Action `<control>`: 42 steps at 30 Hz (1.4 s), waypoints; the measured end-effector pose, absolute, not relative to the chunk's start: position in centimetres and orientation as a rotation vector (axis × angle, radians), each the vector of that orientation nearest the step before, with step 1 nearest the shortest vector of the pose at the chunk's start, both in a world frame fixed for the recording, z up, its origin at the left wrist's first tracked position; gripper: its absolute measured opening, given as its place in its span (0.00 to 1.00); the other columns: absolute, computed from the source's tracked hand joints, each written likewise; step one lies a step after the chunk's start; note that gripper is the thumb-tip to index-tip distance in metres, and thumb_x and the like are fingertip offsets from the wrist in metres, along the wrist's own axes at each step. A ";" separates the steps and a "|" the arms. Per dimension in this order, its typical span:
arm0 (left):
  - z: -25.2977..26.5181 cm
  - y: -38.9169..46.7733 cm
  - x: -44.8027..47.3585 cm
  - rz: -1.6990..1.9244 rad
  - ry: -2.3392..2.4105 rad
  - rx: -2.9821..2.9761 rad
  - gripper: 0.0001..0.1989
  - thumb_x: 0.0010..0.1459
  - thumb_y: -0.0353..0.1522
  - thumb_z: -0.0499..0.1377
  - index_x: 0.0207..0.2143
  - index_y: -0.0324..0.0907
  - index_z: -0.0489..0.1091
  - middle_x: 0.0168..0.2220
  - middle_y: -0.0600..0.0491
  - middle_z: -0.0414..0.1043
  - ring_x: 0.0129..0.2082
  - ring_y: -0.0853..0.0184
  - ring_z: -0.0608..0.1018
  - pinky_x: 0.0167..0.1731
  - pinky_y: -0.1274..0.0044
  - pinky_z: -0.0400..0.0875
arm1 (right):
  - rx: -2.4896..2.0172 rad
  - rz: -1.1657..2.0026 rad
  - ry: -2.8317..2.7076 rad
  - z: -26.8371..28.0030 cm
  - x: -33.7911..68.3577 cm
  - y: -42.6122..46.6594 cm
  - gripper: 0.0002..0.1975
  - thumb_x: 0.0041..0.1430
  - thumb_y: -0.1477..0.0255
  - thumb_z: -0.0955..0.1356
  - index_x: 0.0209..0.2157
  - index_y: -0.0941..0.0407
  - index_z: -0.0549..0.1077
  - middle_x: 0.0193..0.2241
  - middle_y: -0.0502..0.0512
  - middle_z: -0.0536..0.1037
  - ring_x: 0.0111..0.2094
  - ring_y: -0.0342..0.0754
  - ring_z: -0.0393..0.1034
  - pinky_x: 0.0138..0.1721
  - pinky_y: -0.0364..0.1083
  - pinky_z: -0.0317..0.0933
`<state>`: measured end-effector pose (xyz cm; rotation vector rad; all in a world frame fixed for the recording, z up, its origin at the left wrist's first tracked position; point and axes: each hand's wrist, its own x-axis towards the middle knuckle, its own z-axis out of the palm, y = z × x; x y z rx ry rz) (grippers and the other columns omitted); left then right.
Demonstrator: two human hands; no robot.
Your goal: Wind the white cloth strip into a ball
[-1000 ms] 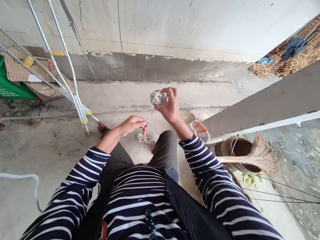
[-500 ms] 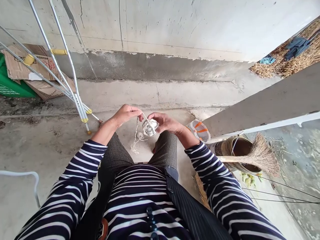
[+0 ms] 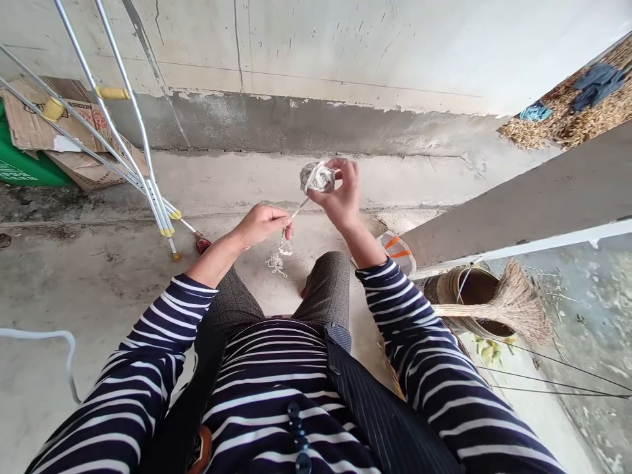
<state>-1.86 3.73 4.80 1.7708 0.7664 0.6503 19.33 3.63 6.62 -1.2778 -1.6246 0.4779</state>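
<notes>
A ball of white cord [image 3: 316, 178] is gripped in the curled fingers of my right hand [image 3: 342, 197], out in front of me at the far side of my knees. From the ball a short stretch of cord runs down to my left hand [image 3: 266, 225], which pinches it between thumb and fingers. Below that pinch the cord hangs down, and a loose tangle of cord [image 3: 276, 264] lies on or just above the floor between my legs; I cannot tell which.
Metal crutches [image 3: 148, 178] with yellow grips lean at the left, before cardboard [image 3: 89, 158] and a green bag [image 3: 24, 155]. On the right are a bucket [image 3: 447, 289], a straw broom [image 3: 518, 306] and a low wall [image 3: 518, 191]. Grain husks [image 3: 592, 118] lie beyond.
My right hand has carried the ball of cord up and away from me, slightly rightward. My left hand has shifted a little right, and the cord between the hands now slants.
</notes>
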 end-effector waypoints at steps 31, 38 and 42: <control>1.5 2.0 -4.3 0.788 0.869 1.717 0.23 0.65 0.47 0.59 0.25 0.39 0.77 0.31 0.48 0.81 0.36 0.61 0.81 0.45 0.74 0.72 | -1.046 0.833 -1.347 8.2 15.8 2.3 0.27 0.45 0.65 0.78 0.44 0.52 0.64 0.44 0.54 0.71 0.43 0.50 0.71 0.43 0.51 0.74; 4.1 1.7 -4.8 0.631 0.887 1.839 0.20 0.64 0.41 0.57 0.24 0.39 0.77 0.30 0.50 0.82 0.35 0.63 0.81 0.42 0.75 0.71 | -1.262 0.230 -1.795 4.2 16.7 3.3 0.31 0.44 0.80 0.72 0.54 0.57 0.71 0.50 0.61 0.65 0.53 0.57 0.66 0.55 0.56 0.68; 4.7 2.8 -5.7 0.619 0.970 1.866 0.18 0.60 0.39 0.58 0.23 0.39 0.78 0.28 0.51 0.81 0.31 0.65 0.80 0.39 0.76 0.70 | -1.426 0.481 -1.866 2.3 17.4 2.4 0.30 0.42 0.80 0.74 0.51 0.57 0.75 0.48 0.61 0.67 0.50 0.55 0.68 0.52 0.53 0.70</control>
